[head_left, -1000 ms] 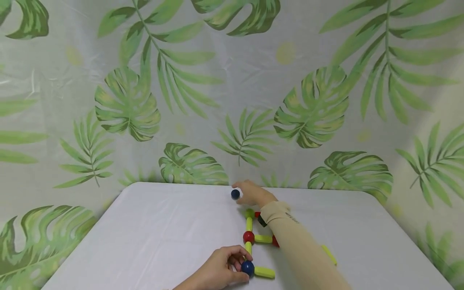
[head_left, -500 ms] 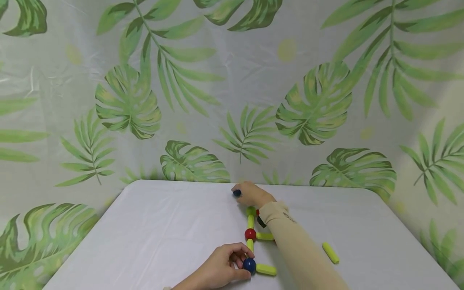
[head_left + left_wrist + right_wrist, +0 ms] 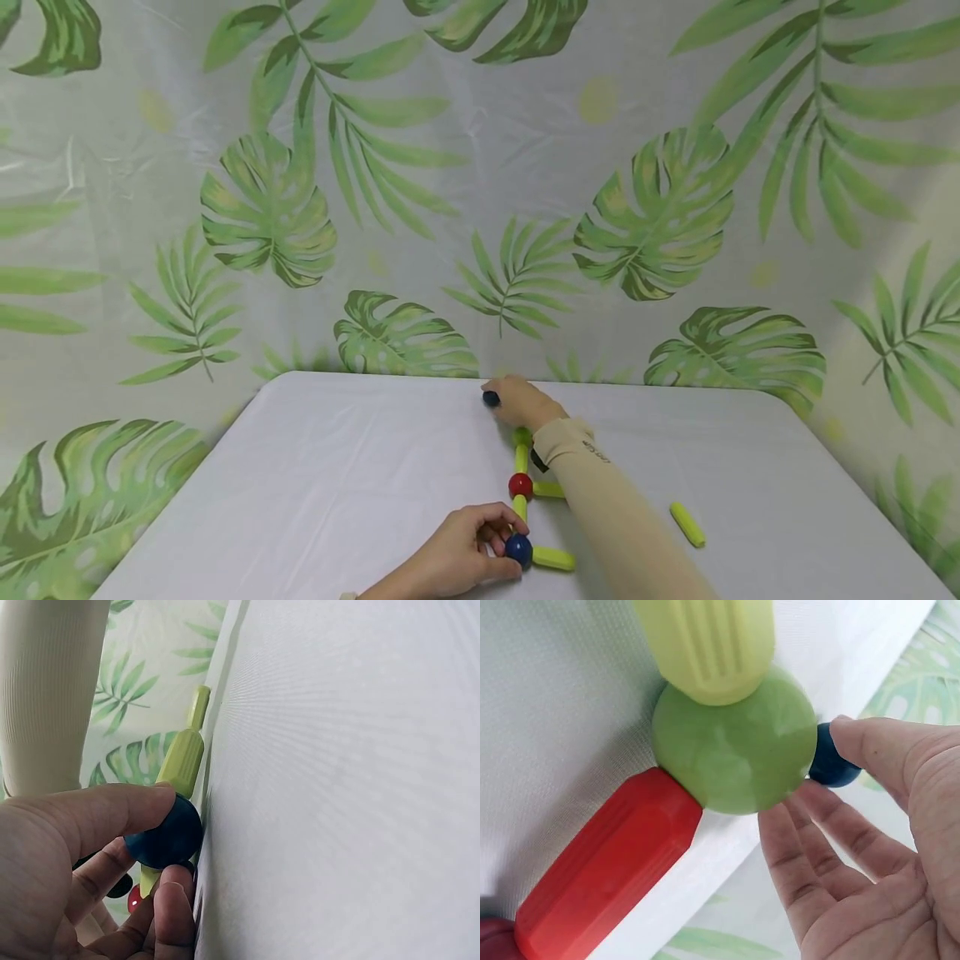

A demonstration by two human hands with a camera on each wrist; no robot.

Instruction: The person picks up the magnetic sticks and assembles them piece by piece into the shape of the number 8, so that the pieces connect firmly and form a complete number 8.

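Note:
In the head view my left hand [image 3: 465, 546] pinches a blue ball [image 3: 519, 550] at the near corner of a ball-and-rod building-set frame. The left wrist view has the thumb on one side of this blue ball [image 3: 169, 834] and fingertips on the other. A yellow-green rod [image 3: 553, 558] runs right from it. Further back, a red ball [image 3: 521, 486] and a green ball [image 3: 522, 435] line up, joined by rods. Beyond the green ball, my right hand [image 3: 521, 402] holds a dark blue ball [image 3: 491, 399] between thumb and fingers. In the right wrist view, the green ball [image 3: 735, 742] partly hides it.
A loose yellow-green rod [image 3: 687, 524] lies on the white table [image 3: 337, 467] right of the frame. From the green ball a red rod [image 3: 607, 870] leads off in the right wrist view. The right sleeve [image 3: 615, 508] covers part of the frame. Behind hangs a leaf-patterned curtain [image 3: 420, 208].
My right fingers have closed in on the dark blue ball at the far side. The left hand keeps its hold. The right sleeve now hides the frame's right-hand red ball.

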